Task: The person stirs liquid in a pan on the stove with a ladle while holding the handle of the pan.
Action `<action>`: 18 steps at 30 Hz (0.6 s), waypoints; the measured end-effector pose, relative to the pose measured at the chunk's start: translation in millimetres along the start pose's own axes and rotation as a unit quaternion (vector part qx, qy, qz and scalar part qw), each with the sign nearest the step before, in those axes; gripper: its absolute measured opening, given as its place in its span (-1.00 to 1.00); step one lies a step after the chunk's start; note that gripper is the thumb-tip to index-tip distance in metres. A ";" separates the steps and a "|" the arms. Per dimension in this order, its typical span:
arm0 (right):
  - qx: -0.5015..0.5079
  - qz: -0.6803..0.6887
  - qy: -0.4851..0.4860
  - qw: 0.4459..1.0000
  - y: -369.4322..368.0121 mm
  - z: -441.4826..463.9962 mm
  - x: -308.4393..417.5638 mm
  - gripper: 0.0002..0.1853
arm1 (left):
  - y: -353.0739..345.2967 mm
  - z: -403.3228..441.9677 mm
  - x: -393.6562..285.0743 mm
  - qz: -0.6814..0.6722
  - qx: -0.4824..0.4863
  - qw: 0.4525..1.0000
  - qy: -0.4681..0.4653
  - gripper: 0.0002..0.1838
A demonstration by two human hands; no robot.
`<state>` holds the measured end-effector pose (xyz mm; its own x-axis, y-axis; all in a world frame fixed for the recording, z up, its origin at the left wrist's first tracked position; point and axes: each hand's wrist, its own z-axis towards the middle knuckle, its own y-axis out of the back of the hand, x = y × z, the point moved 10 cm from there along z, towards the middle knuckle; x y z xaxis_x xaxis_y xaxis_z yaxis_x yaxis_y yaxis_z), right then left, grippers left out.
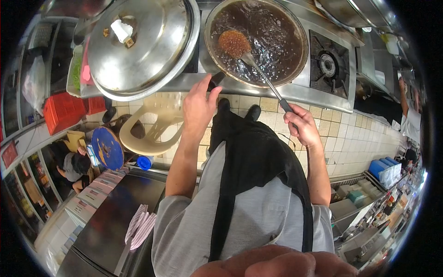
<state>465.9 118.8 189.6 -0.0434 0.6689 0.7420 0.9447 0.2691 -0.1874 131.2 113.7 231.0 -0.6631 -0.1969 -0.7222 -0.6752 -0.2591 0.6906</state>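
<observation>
I count two hands, the left hand and the right hand; one long-handled scoop in the right; one wide pan ahead of both. My feed gives one domed metal lid beyond the left, one bare burner beyond the right, two black shoes between.

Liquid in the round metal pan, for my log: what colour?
The liquid is dark brown; head view.

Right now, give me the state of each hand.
Left hand: at the black handle; whether it grips cannot be told.
Right hand: closed, holding the long-handled utensil.
</observation>
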 end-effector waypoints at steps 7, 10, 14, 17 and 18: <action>-0.049 -0.025 0.042 0.998 29.2 -8.2 8.3 -0.56 | -4.3 -1.0 6.0 -0.006 -0.013 1.000 -0.003 -0.50; -0.089 -0.080 0.089 0.989 41.3 -13.8 23.1 -0.54 | -5.0 -1.1 6.3 -0.002 -0.012 1.000 -0.001 -0.49; -0.168 -0.141 0.137 0.966 64.9 -20.4 42.9 -0.51 | -4.5 -1.5 5.6 0.006 -0.020 1.000 -0.016 -0.47; -0.210 -0.202 0.166 0.942 84.1 -18.2 51.7 -0.51 | -3.7 -1.6 3.3 0.001 -0.017 1.000 -0.019 -0.47; -0.227 -0.226 0.181 0.930 88.7 -16.3 55.9 -0.51 | -3.1 -1.6 2.8 -0.001 -0.016 1.000 -0.019 -0.47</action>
<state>552.6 168.8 225.0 -0.4349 0.2591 0.8624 0.8999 0.0917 0.4263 132.0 112.5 226.8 -0.6738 -0.1597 -0.7214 -0.6667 -0.2895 0.6868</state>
